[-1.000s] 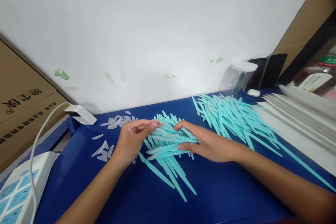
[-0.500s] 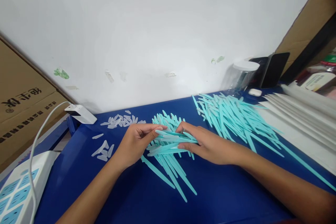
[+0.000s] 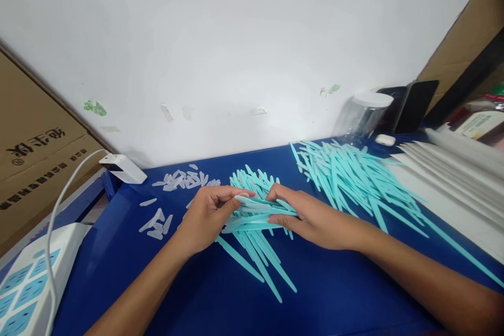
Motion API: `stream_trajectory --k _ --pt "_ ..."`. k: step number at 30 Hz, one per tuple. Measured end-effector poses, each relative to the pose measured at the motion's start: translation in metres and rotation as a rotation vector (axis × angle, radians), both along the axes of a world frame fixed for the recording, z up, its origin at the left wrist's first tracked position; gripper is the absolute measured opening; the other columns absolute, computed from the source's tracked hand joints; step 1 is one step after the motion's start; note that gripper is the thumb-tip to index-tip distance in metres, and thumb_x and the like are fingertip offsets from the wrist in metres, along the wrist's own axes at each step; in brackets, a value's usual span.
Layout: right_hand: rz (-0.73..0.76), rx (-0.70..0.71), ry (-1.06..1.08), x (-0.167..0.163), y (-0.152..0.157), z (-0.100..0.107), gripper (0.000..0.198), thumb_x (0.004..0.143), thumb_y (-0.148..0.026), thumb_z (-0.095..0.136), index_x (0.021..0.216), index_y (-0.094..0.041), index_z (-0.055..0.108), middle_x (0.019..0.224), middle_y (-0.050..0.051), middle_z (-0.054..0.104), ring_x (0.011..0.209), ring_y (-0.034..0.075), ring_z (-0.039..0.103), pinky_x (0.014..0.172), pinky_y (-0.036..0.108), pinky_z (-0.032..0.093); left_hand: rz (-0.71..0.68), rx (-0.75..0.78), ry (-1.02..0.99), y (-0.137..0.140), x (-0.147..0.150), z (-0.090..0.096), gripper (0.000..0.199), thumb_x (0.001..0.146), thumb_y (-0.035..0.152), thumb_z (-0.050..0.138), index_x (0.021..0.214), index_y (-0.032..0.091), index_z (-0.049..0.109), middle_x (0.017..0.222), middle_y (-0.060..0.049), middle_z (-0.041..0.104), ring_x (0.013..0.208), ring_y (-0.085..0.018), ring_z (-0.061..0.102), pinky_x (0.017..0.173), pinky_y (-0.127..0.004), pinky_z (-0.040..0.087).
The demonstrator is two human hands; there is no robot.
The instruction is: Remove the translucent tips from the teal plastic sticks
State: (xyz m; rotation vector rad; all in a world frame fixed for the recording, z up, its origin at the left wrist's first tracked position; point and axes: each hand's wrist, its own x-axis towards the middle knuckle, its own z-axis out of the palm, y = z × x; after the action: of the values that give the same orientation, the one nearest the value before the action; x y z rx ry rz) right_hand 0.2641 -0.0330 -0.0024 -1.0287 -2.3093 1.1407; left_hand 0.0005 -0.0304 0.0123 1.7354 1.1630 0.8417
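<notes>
A bunch of turquoise sticks (image 3: 252, 222) is held in the right hand (image 3: 315, 220), gripped between thumb and fingers, with the ends pointed across to the left. There they are met by the left hand (image 3: 205, 220): its thumb and forefinger are narrowed to a pinch at the tip of one stick (image 3: 248, 201). Whether a clear piece is pinched there too cannot be told.

Right below, a small pile of sticks (image 3: 268, 257) is fanned out on the blue table (image 3: 323, 294), partly covered by the bunch and the hands. A bigger heap (image 3: 350, 178) is spread over to the right, its edge laid beside white envelopes (image 3: 464, 178). To the left, loose clear pieces (image 3: 183, 180) are gathered near the wall (image 3: 236, 37), and a smaller cluster (image 3: 157, 226) is scattered nearer the left forearm.

Behind the heap, a clear jar (image 3: 364, 118) is topped with a white lid, and a dark phone (image 3: 416, 106) is propped upright beside it. At far left, a power strip (image 3: 39, 268) is crossed by a white cable (image 3: 51, 236), whose end is plugged into a white charger (image 3: 126, 169).
</notes>
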Motion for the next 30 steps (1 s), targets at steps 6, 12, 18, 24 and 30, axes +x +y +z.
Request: stream_trajectory --k 6,12,18,24,30 --pt "-0.041 -0.040 0.019 0.000 0.002 -0.002 0.039 0.103 -0.061 0.051 0.126 -0.029 0.052 0.109 0.006 0.062 0.091 0.024 0.056 0.077 0.035 0.046 0.053 0.000 -0.016 0.000 0.002 -0.002 0.033 0.093 0.050 0.070 0.107 0.025 0.086 0.096 -0.007 0.083 0.089 -0.031 0.075 0.072 -0.036 0.058" --pt "-0.096 -0.116 0.135 -0.003 0.005 0.003 0.035 0.101 -0.057 0.056 0.120 -0.027 0.053 0.113 0.005 0.061 0.094 0.023 0.057 0.078 0.034 0.049 0.127 -0.017 -0.217 0.003 0.002 -0.005 0.056 0.101 0.062 0.051 0.130 0.021 0.075 0.125 -0.013 0.076 0.110 -0.032 0.073 0.088 -0.039 0.060" --pt "-0.154 -0.232 0.297 -0.005 0.007 0.005 0.036 0.096 -0.056 0.066 0.113 -0.027 0.053 0.095 0.000 0.056 0.080 0.017 0.054 0.071 0.029 0.049 0.178 -0.096 -0.361 0.005 0.003 -0.012 0.069 0.097 0.074 0.046 0.134 0.019 0.068 0.126 -0.016 0.075 0.112 -0.034 0.073 0.090 -0.042 0.059" --pt "-0.150 -0.398 0.481 -0.009 0.004 0.002 0.037 0.096 -0.056 0.068 0.106 -0.025 0.050 0.083 -0.005 0.046 0.065 0.010 0.042 0.061 0.024 0.042 0.198 -0.048 -0.480 -0.002 0.009 -0.014 0.062 0.097 0.069 0.054 0.138 0.023 0.059 0.132 -0.015 0.071 0.114 -0.035 0.072 0.086 -0.043 0.061" --pt "-0.056 -0.460 0.338 -0.010 -0.001 0.005 0.038 0.097 -0.053 0.069 0.114 -0.024 0.052 0.084 -0.004 0.052 0.072 0.011 0.050 0.064 0.024 0.042 0.264 0.025 -0.463 -0.010 0.017 -0.008 0.056 0.097 0.063 0.055 0.137 0.024 0.056 0.118 -0.012 0.071 0.074 -0.023 0.073 0.052 -0.029 0.057"
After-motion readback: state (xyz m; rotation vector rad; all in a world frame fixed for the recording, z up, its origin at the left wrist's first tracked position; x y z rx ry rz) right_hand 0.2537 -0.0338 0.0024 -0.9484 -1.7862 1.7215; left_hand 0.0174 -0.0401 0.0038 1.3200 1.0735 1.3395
